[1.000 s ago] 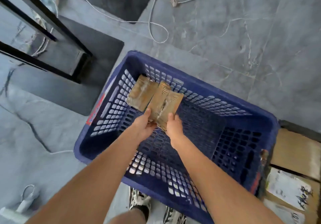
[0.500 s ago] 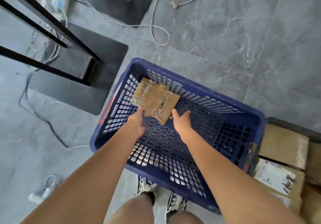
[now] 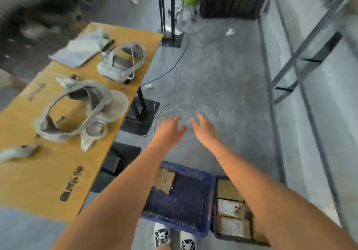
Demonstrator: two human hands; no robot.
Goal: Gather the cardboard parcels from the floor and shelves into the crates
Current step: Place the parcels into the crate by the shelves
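Blue plastic crate (image 3: 180, 201) sat on the grey floor (image 3: 222, 79) just ahead of the person's shoes (image 3: 174, 238), with brown cardboard parcels (image 3: 164, 180) lying in its far left corner. Beside it on the right, a dark crate (image 3: 219, 207) already held several parcels (image 3: 230, 209). Left hand (image 3: 170, 129) and right hand (image 3: 203, 128) were both empty, fingers spread and relaxed, stretched forward over bare floor near a loop of white cable (image 3: 166, 112). Step in hand, by my read: drop-off done, person turning to look for the next parcel. No loose parcel could be made out on the floor, and the metal shelving (image 3: 302, 59) on the right was too blurred to tell what it held; next move likely calls for scanning the shelves and floor further off, then walking over and grasping. Versus the earlier frames: the hands were then down inside the blue crate pinching the parcels, releasing them half a second ago; now they were out and raised, and the view had swung up to show a wooden table (image 3: 58, 172) with white headsets (image 3: 77, 110) on the left.
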